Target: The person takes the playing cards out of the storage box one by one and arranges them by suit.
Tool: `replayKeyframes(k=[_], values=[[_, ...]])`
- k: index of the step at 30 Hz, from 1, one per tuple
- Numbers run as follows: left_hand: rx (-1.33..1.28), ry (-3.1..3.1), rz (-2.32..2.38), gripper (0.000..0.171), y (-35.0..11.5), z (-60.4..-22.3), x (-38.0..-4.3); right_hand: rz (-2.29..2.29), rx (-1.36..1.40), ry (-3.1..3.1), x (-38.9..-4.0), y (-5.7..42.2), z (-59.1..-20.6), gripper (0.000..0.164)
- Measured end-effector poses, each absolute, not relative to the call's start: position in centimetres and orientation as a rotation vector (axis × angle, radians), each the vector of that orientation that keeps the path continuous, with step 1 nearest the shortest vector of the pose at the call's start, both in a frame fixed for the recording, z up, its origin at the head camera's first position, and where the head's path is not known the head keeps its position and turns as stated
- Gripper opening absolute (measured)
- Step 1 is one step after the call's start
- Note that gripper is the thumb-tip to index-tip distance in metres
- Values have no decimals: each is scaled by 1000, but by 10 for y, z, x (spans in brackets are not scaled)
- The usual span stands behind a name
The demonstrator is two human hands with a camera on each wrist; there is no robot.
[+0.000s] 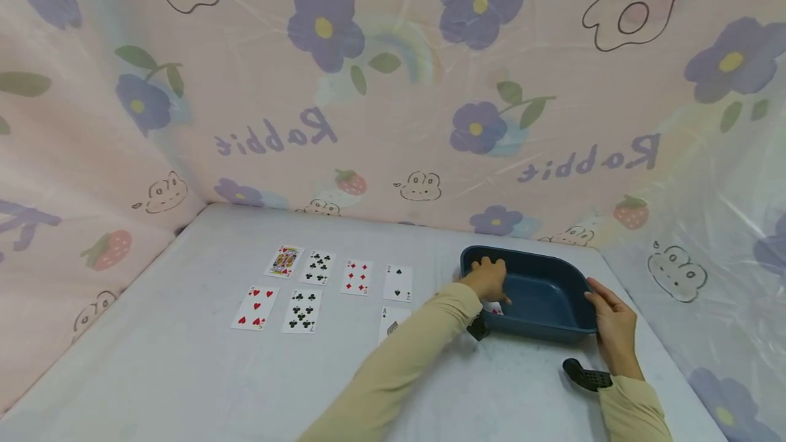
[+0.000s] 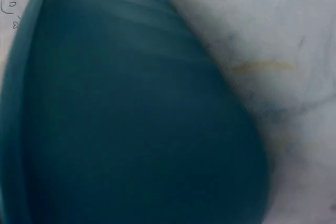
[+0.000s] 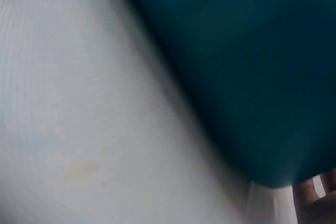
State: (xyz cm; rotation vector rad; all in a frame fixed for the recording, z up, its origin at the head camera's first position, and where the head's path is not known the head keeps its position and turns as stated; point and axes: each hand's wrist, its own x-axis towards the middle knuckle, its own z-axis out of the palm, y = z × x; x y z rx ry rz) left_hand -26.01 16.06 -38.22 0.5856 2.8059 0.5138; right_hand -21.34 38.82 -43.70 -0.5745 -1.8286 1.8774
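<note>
A dark blue plastic basin point(image 1: 546, 292) stands on the right part of the table. My left hand point(image 1: 487, 280) reaches into its left end, knuckles up, with the fingertips hidden. A playing card with a red mark point(image 1: 492, 307) shows under that hand, partly covered; I cannot tell whether the fingers pinch it. My right hand point(image 1: 616, 322) grips the rim at the basin's right end. The left wrist view is filled mostly by the basin's blue wall point(image 2: 142, 98). In the right wrist view, fingers of the right hand point(image 3: 310, 200) show at the basin's corner point(image 3: 273, 177).
Left of the basin, playing cards lie face up in two rows, among them a king of hearts point(image 1: 285, 262), a six of diamonds point(image 1: 357, 277), a two of spades point(image 1: 398, 283) and a five of hearts point(image 1: 255, 307). My left sleeve partly covers an ace point(image 1: 391, 321). Patterned sheeting point(image 1: 381, 121) rises behind the table.
</note>
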Motion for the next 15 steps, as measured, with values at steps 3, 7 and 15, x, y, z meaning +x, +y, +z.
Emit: replayKeyframes(k=[3,7,15], values=[[505,2786,548,59,164,-383,-260,1873,-572,-1833,-214,389,-438,41],[423,2763,542,58,167,-384,-260,1871,-561,-1817,-215,389,-438,40],[334,2761,570,50,171,-388,-263,1867,-576,-1844,-213,388,-437,41]])
